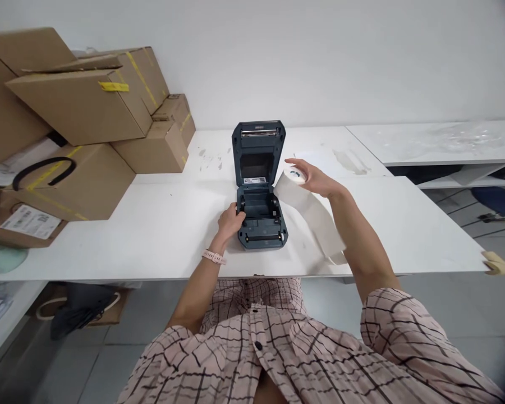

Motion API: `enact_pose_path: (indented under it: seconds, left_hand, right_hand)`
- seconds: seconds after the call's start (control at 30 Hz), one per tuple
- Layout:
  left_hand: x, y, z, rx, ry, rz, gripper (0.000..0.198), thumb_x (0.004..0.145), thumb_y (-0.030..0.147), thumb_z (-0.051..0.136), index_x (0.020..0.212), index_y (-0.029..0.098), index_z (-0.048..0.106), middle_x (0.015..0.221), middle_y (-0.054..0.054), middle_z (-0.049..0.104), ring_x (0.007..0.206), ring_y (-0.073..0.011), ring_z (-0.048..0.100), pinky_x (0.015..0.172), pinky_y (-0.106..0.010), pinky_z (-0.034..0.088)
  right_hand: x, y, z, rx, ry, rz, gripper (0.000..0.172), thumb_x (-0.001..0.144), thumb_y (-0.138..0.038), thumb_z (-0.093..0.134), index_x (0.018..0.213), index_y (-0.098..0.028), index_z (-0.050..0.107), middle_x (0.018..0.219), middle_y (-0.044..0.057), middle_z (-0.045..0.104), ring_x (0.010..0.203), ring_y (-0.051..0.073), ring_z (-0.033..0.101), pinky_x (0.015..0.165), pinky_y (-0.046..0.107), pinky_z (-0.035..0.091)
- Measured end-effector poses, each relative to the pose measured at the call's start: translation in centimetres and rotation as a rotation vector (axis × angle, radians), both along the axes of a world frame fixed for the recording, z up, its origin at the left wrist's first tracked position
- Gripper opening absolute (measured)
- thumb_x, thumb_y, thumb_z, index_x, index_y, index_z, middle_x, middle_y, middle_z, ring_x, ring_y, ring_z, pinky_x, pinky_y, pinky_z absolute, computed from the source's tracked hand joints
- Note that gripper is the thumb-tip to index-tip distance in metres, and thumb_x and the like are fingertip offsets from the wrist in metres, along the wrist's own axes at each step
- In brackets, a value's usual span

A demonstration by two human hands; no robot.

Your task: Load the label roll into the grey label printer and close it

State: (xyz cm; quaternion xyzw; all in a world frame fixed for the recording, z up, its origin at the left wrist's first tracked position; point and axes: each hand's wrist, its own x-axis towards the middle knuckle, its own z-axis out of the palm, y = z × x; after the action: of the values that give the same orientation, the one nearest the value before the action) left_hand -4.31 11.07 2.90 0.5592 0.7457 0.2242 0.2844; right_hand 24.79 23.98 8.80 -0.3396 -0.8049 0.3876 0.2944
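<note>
A dark label printer (258,227) stands on the white table with its lid (258,143) raised. The roll compartment inside it is bare. My left hand (230,221) grips the left side of the printer's base, thumb over the rim. To the right of the printer, my right hand (313,177) has its fingers around the top of a white label roll (287,182). A long unwound strip (320,224) runs from the roll toward the table's front edge, passing beside my right forearm. The roll stands close to the printer; whether they touch I cannot tell.
Cardboard boxes (92,106) are stacked on the left, one with a black strap (46,168) on top. A second table (425,143) with clear plastic (471,134) adjoins at the right. A blue chair seat (499,201) shows beyond. The front corner carries a tan pad (497,264).
</note>
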Motion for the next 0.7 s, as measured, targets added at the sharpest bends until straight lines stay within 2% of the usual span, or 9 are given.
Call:
enact_pose_path:
  seconds: [0.1, 0.2, 0.33, 0.43, 0.57, 0.63, 0.7]
  left_hand:
    - [-0.1, 0.0, -0.1, 0.007, 0.007, 0.0, 0.04, 0.089, 0.028, 0.048, 0.126, 0.022, 0.063, 0.113, -0.012, 0.076, 0.106, -0.0338, 0.071, 0.088, -0.043, 0.052]
    - [-0.1, -0.1, -0.1, 0.012, -0.007, -0.007, 0.04, 0.09, 0.028, 0.046, 0.126, 0.022, 0.063, 0.112, -0.011, 0.076, 0.103, -0.0322, 0.071, 0.086, -0.041, 0.053]
    - [-0.1, 0.0, -0.1, 0.005, -0.016, 0.001, 0.044, 0.089, 0.029, 0.047, 0.13, 0.022, 0.061, 0.115, -0.011, 0.076, 0.105, -0.0313, 0.071, 0.087, -0.04, 0.052]
    - [-0.1, 0.0, -0.1, 0.0, -0.018, 0.006, 0.045, 0.089, 0.029, 0.048, 0.131, 0.021, 0.061, 0.117, -0.012, 0.075, 0.106, -0.0321, 0.07, 0.087, -0.041, 0.052]
    - [-0.1, 0.0, -0.1, 0.003, -0.023, 0.005, 0.045, 0.088, 0.029, 0.048, 0.131, 0.021, 0.061, 0.12, -0.012, 0.075, 0.108, -0.0316, 0.07, 0.088, -0.04, 0.052]
    - [-0.1, -0.1, -0.1, 0.003, -0.027, 0.0, 0.045, 0.089, 0.029, 0.047, 0.131, 0.022, 0.06, 0.12, -0.012, 0.075, 0.108, -0.0311, 0.07, 0.088, -0.04, 0.052]
    - [0.0, -0.1, 0.0, -0.001, -0.012, -0.005, 0.045, 0.089, 0.029, 0.046, 0.13, 0.022, 0.061, 0.119, -0.012, 0.075, 0.109, -0.0318, 0.07, 0.089, -0.041, 0.052]
  right_hand:
    - [0.1, 1.6, -1.7, -0.047, 0.025, -0.087, 0.089, 0.068, -0.035, 0.078, 0.151, -0.028, 0.047, 0.167, 0.014, 0.038, 0.156, 0.037, 0.035, 0.118, 0.054, 0.043]
    - [0.4, 2.3, -2.3, -0.065, -0.001, -0.119, 0.089, 0.068, -0.031, 0.076, 0.151, -0.026, 0.046, 0.168, 0.016, 0.036, 0.158, 0.037, 0.032, 0.114, 0.052, 0.048]
    - [0.8, 2.7, -3.4, -0.083, -0.084, -0.145, 0.089, 0.067, -0.024, 0.073, 0.152, -0.022, 0.045, 0.163, 0.019, 0.043, 0.154, 0.037, 0.038, 0.107, 0.05, 0.053]
    - [0.3, 3.0, -4.9, -0.059, -0.126, -0.156, 0.091, 0.067, -0.021, 0.074, 0.153, -0.019, 0.044, 0.16, 0.021, 0.047, 0.151, 0.037, 0.043, 0.115, 0.053, 0.047]
    - [-0.1, 3.1, -6.2, -0.105, -0.156, -0.159, 0.099, 0.064, -0.024, 0.079, 0.155, -0.017, 0.042, 0.164, 0.021, 0.042, 0.153, 0.039, 0.04, 0.122, 0.057, 0.037]
    - [1.1, 2.8, -6.1, -0.17, -0.128, -0.15, 0.107, 0.063, -0.03, 0.084, 0.159, -0.021, 0.038, 0.165, 0.02, 0.041, 0.154, 0.039, 0.039, 0.123, 0.058, 0.036]
    - [3.6, 2.2, -5.7, -0.258, -0.032, -0.152, 0.105, 0.067, -0.035, 0.084, 0.161, -0.027, 0.037, 0.165, 0.018, 0.043, 0.153, 0.037, 0.041, 0.123, 0.06, 0.036]
